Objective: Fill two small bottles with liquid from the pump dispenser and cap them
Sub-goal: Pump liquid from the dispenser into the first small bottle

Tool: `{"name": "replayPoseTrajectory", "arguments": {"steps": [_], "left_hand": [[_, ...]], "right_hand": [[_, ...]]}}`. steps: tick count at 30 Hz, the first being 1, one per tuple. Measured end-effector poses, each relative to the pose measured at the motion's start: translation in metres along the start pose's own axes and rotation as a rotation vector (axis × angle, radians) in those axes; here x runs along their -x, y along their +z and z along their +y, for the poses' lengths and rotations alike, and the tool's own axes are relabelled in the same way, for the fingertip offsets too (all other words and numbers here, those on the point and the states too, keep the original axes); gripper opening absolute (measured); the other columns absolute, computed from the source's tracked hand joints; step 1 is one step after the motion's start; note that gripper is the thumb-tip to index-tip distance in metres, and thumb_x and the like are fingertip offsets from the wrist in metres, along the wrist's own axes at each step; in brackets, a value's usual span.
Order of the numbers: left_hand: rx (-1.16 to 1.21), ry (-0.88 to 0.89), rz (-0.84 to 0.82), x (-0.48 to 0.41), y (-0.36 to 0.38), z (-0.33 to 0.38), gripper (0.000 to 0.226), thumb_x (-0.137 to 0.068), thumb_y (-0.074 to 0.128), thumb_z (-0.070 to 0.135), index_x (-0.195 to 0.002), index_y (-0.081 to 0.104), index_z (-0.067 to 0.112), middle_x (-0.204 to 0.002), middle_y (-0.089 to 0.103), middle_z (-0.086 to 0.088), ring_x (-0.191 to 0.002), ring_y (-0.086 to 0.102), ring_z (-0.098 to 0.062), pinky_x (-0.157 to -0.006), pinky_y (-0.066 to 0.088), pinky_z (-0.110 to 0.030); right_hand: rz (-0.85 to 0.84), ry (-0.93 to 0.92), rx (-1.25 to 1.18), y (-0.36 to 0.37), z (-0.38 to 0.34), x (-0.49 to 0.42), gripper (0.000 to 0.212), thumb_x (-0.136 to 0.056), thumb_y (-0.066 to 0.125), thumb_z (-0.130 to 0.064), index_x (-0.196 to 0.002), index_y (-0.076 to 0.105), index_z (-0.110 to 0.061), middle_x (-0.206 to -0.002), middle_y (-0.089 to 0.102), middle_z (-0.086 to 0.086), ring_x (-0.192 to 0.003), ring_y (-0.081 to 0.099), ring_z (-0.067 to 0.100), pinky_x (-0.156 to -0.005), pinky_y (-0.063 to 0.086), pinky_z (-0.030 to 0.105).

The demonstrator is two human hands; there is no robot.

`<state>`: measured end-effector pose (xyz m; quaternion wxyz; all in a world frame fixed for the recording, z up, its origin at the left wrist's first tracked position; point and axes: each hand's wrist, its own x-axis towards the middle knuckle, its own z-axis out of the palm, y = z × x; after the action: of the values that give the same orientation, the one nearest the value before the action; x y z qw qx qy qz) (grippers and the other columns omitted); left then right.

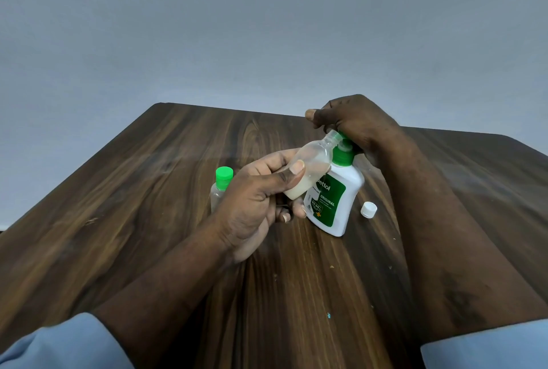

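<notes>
Filling a small open bottle (pixel 308 165) at the pump dispenser (pixel 333 196), mid-bench (pixel 148 190).
Left hand (pixel 258 202) fingers wrapped round the tilted bottle; right hand (pixel 353 125) fingers curled over the pump head; white cap (pixel 368 209) lying right; green-capped bottle (pixel 221 184) standing left.

Dim, even, soft light, faint shadows, wide-angle edge bending, slight overall blur

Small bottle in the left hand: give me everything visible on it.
The small bottle looks like clear plastic, uncapped, with a little whitish liquid pooled at its lower end. It is tilted, its open neck up against the nozzle of the pump dispenser. The left hand grips its lower half, thumb across the front. The right hand rests on the pump head.
</notes>
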<state>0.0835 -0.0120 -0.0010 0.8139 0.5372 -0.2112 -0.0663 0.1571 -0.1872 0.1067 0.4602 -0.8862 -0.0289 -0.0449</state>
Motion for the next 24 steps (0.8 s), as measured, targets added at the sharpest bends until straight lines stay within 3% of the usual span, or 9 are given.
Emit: {"name": "replayPoseTrajectory", "arguments": {"steps": [6,15,24], "left_hand": [[0.004,-0.018,0.012,0.0014,0.0006,-0.0009,0.038,-0.097,0.062,0.028,-0.131,0.068,0.012,-0.094,0.072,-0.011,-0.058,0.059,-0.016,-0.046,0.04,-0.021],[0.004,-0.005,0.001,0.0017,0.002,0.0022,0.039,-0.096,0.063,0.03,-0.13,0.068,0.012,-0.091,0.072,-0.009,-0.058,0.059,-0.015,-0.046,0.04,-0.022],[-0.003,-0.018,0.012,0.0011,0.0009,0.0002,0.036,-0.099,0.063,0.028,-0.131,0.068,0.012,-0.096,0.071,-0.013,-0.058,0.059,-0.015,-0.046,0.04,-0.022]], "right_hand": [[-0.006,0.002,-0.003,0.0019,0.0025,0.0003,0.023,-0.089,0.078,-0.031,-0.078,0.072,-0.012,-0.069,0.059,0.0,-0.061,0.049,0.018,-0.064,0.04,0.033],[0.005,0.008,0.012,-0.001,-0.0005,-0.0018,0.018,-0.09,0.076,-0.026,-0.077,0.07,-0.014,-0.069,0.06,0.0,-0.057,0.05,0.016,-0.06,0.042,0.029],[-0.011,0.009,-0.017,0.0013,0.0036,-0.0017,0.019,-0.086,0.079,-0.027,-0.073,0.072,-0.015,-0.067,0.059,-0.001,-0.063,0.049,0.019,-0.07,0.042,0.038]]}}
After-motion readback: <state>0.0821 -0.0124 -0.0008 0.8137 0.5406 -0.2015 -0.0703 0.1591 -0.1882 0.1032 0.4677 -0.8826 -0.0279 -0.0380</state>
